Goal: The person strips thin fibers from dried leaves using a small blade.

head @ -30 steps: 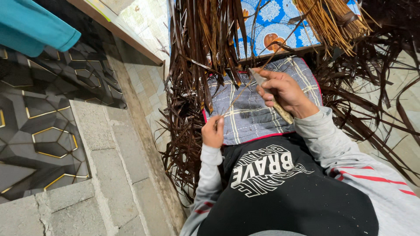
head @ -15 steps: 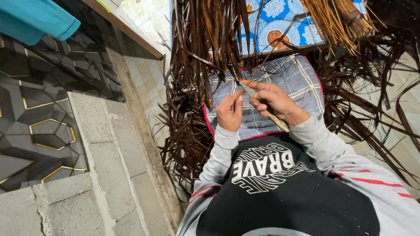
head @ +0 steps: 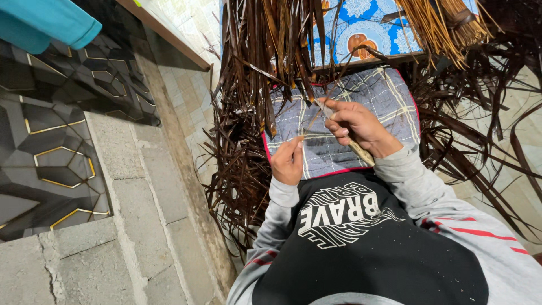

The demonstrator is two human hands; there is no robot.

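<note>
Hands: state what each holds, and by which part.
Right hand grips a pale stick-like tool mid-length; left hand pinches a thin leaf strip at its end.

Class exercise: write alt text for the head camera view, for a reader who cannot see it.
Seen from above, a person's right hand grips a wooden-handled tool while the left hand pinches a thin strip over a checked cloth on the lap. Dark brown dried leaf strips lie heaped around, beside a grey block wall.
</note>
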